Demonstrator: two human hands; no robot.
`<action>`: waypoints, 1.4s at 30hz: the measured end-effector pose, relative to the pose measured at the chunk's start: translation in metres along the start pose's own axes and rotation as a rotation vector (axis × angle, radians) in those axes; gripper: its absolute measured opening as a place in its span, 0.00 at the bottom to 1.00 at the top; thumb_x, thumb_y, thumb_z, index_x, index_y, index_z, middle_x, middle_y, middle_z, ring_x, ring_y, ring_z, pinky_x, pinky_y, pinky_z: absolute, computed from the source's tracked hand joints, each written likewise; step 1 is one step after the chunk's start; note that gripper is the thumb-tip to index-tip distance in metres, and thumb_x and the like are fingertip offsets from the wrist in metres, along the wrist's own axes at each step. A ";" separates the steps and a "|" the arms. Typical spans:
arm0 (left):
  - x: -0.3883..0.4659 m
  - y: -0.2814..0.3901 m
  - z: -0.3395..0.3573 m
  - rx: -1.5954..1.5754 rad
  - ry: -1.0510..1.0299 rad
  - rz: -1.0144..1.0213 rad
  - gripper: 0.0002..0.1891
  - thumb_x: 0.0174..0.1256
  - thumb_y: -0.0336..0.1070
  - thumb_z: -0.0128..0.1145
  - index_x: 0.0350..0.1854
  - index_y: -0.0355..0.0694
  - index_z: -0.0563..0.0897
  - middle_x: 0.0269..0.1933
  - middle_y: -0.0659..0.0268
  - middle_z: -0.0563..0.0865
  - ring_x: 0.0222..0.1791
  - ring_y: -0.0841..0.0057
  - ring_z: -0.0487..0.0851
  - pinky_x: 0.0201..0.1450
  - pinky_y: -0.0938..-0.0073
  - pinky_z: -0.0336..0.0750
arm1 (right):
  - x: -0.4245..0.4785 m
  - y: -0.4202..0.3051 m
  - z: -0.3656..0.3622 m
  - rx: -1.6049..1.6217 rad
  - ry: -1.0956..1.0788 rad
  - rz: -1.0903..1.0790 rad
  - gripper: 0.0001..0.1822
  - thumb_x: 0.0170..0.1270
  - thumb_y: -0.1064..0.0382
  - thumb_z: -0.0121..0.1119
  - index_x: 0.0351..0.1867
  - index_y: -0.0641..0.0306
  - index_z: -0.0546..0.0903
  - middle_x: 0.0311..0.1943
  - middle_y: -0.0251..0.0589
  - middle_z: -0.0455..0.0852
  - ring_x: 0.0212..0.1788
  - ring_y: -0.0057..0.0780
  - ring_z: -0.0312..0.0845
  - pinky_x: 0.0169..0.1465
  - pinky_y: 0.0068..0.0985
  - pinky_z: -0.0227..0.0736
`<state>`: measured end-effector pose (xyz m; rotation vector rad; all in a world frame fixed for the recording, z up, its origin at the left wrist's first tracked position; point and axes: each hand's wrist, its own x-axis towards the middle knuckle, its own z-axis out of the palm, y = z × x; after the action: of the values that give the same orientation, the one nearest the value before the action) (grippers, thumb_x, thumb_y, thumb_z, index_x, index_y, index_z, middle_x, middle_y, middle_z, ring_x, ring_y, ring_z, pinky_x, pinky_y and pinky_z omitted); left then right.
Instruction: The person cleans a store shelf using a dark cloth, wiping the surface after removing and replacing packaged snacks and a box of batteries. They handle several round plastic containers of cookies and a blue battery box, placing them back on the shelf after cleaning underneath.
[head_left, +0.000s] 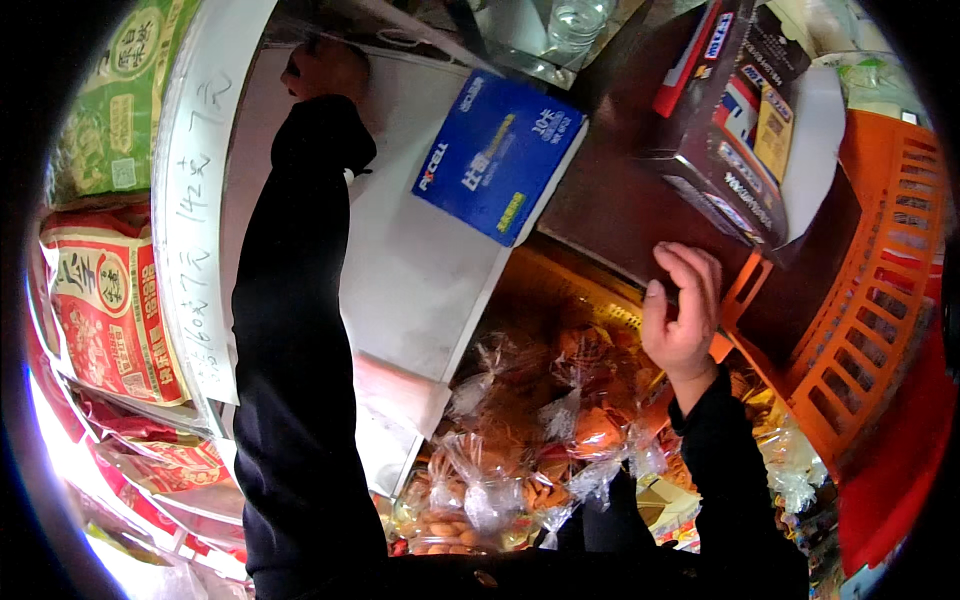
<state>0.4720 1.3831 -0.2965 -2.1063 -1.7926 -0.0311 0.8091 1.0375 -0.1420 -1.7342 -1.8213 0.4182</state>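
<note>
My left hand (330, 71) reaches to the dark far end of a white shelf (420, 300). Shadow hides its fingers, so whether they hold anything does not show. On the shelf, to the right of my left sleeve, lies a flat blue PKCELL battery box (499, 157). My right hand (682, 311) hovers with loosely curled fingers and the thumb apart, holding nothing visible. It is near the corner of an orange plastic basket (862, 352) and the edge of a dark brown surface (600, 202). Below it sit tied clear plastic bags of orange-brown food (600, 431).
A dark carton with a white flap (750, 142) stands at the upper right. Along the left, a paper strip with handwriting (199, 225) borders a red snack bag (112, 307) and a green one (124, 105). A clear jar (577, 26) stands at the top.
</note>
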 end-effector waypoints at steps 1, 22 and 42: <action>0.002 0.001 -0.001 0.003 -0.029 -0.014 0.25 0.61 0.43 0.52 0.63 0.54 0.70 0.64 0.70 0.72 0.66 0.59 0.62 0.62 0.42 0.51 | 0.001 0.000 0.000 0.012 -0.002 0.001 0.19 0.54 0.75 0.55 0.50 0.66 0.75 0.48 0.46 0.77 0.50 0.47 0.71 0.55 0.39 0.66; -0.015 -0.001 -0.038 -0.417 -0.148 -0.047 0.23 0.64 0.40 0.50 0.63 0.48 0.71 0.63 0.65 0.74 0.67 0.61 0.62 0.66 0.47 0.50 | 0.001 0.006 0.001 0.109 -0.006 0.007 0.20 0.53 0.75 0.54 0.51 0.67 0.75 0.49 0.47 0.77 0.49 0.48 0.72 0.54 0.39 0.67; 0.013 -0.102 0.050 -0.007 -0.106 -0.116 0.25 0.69 0.51 0.43 0.69 0.62 0.63 0.67 0.68 0.70 0.64 0.49 0.65 0.64 0.43 0.55 | -0.002 0.008 0.001 0.050 -0.002 -0.022 0.20 0.54 0.75 0.54 0.51 0.66 0.75 0.49 0.46 0.78 0.48 0.47 0.73 0.53 0.39 0.67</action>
<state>0.3661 1.4222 -0.3122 -2.0412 -1.9767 0.0449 0.8152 1.0363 -0.1478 -1.6791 -1.8140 0.4529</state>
